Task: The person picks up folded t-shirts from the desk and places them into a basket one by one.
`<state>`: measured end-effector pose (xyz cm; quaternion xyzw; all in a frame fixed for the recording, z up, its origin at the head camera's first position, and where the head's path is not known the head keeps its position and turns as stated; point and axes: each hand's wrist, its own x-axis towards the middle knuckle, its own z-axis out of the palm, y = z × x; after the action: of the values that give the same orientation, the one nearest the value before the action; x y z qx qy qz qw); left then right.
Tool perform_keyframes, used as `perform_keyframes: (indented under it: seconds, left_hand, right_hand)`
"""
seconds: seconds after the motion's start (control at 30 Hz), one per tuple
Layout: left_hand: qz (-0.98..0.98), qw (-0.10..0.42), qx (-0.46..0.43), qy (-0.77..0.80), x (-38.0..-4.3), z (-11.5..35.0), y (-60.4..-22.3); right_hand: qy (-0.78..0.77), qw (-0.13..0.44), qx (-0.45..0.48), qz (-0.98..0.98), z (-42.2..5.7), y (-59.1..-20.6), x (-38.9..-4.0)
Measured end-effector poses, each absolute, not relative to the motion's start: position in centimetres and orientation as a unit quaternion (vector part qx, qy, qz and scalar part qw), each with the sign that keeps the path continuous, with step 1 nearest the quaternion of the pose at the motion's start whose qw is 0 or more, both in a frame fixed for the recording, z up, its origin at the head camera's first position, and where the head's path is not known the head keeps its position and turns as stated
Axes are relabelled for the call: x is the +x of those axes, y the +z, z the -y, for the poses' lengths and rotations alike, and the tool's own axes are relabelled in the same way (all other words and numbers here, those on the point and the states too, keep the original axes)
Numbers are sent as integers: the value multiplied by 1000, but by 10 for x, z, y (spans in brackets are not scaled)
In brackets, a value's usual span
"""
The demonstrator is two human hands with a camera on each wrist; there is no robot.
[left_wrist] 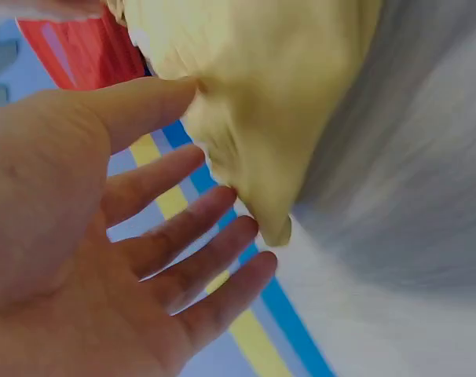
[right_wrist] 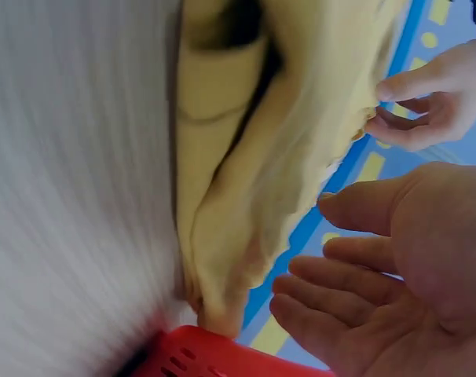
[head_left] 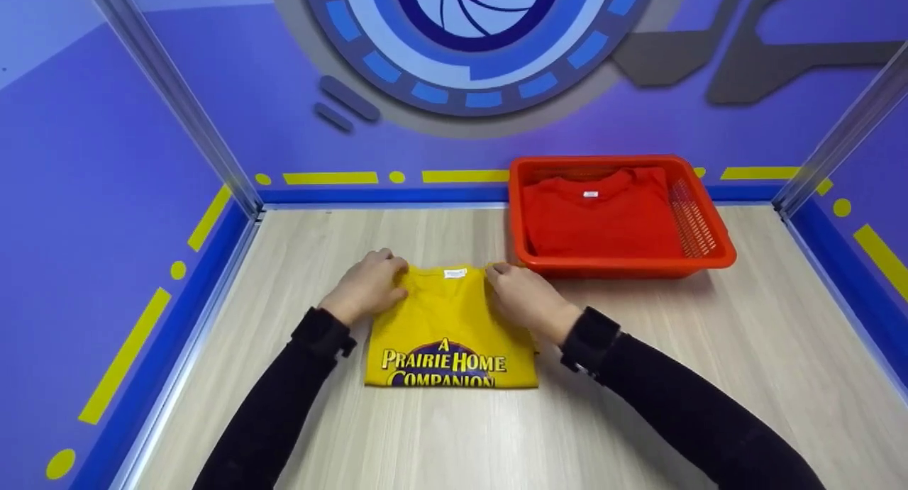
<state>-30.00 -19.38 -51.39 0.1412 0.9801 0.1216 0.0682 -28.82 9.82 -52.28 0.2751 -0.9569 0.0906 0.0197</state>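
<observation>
A yellow T-shirt (head_left: 454, 320) lies folded on the table, its white neck tag at the far edge and "A Prairie Home Companion" printed near the front fold. At its far left corner is my left hand (head_left: 367, 284); in the left wrist view the thumb (left_wrist: 155, 106) touches the cloth while the other fingers spread loosely along the edge. By the far right corner is my right hand (head_left: 528, 298). Its fingers (right_wrist: 332, 287) are relaxed in the right wrist view, with the thumb tip at the shirt's edge. Layered folds show along the shirt's right side.
Behind and to the right stands a red plastic basket (head_left: 624, 264), close to my right hand. A folded red T-shirt (head_left: 603, 217) lies in it. Blue patterned panels (head_left: 397, 146) wall the wooden table (head_left: 454, 440) at the back and both sides.
</observation>
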Motion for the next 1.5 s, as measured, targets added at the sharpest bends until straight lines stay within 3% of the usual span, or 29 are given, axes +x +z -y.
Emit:
perform_keyframes:
  seconds: [0.17,0.43,0.7,1.0,1.3,1.5]
  left_hand:
    - [-974,141,118,130,-310,198,-519]
    - [-967,145,119,173,-320,192,-519]
    - [-954,167,115,222,-318,190,-517]
    - [-944,199,122,233,-313,192,-520]
    - [-917,196,197,285,-306,204,-511]
    - [-907,169,221,317,-304,207,-485]
  right_hand:
    - [62,-29,245,967,-94,-534,-298]
    - [71,-57,221,971,-94,-535,-301]
    - [66,-41,215,974,-94,-535,-297]
    - [116,-88,179,973,-102,-538,-296]
    - [212,-105,211,948,-130,-510,-276]
    - [278,-57,241,928,-153,-479,-270]
